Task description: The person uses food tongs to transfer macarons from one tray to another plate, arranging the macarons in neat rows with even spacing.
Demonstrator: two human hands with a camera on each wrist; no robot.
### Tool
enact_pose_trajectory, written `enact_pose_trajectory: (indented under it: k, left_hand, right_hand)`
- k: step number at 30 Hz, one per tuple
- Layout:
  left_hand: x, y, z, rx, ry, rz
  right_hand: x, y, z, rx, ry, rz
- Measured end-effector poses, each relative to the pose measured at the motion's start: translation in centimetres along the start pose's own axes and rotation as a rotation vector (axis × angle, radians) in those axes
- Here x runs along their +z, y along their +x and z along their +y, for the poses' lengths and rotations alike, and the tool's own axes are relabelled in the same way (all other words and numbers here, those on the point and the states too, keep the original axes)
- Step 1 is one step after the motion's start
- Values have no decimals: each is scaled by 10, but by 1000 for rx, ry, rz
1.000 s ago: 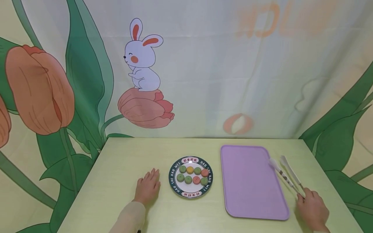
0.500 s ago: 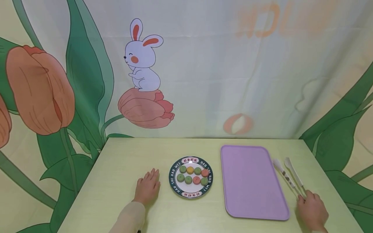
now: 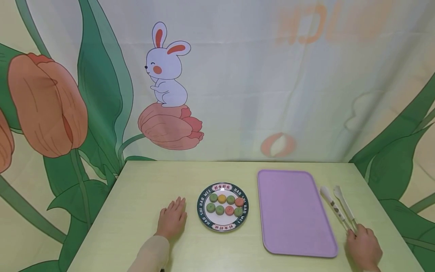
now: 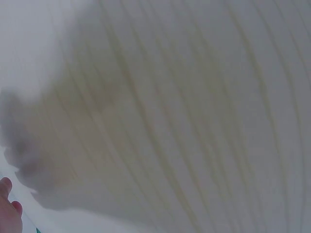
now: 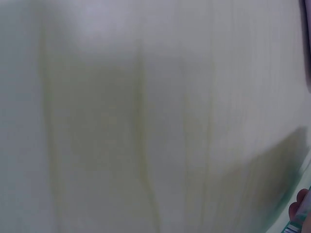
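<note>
At the table's right side my right hand (image 3: 364,247) grips a pair of tongs (image 3: 334,204). Their two pale arms, one with brown marks, spread apart toward the far side with nothing between the tips. In the right wrist view, fingertips (image 5: 301,199) show only at the lower right corner. My left hand (image 3: 172,219) rests palm down on the table, fingers extended, to the left of a round plate (image 3: 222,227). Several small green, pink and yellow round cakes (image 3: 219,210) sit in two rows on that plate. Part of the left hand (image 4: 9,211) shows in the left wrist view.
A purple tray (image 3: 295,215) lies between the plate and the tongs, its right edge close to them. The pale table (image 3: 136,196) ends at a printed curtain (image 3: 231,94) with a rabbit and tulips.
The tongs' tips have shifted slightly right and toward me, away from the tray's edge. My right hand has moved very little; the left hand, plate and tray stay put.
</note>
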State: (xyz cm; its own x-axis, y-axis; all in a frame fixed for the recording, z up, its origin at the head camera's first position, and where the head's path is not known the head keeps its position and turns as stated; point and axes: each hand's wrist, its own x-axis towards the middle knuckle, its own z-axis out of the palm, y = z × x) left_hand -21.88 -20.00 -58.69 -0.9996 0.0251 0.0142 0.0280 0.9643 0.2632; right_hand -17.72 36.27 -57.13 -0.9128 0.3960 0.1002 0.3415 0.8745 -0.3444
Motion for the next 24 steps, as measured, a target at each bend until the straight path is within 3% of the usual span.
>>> enact_pose_trajectory:
  k: [15,24]
  left_hand:
    - [-2,-1,-4,7,2,6]
    - [-2,-4,-5,-3,-16,-1]
  right_hand:
    - [0,1,-4,14,-2,-52]
    - [1,1,-5,7,-38,-25]
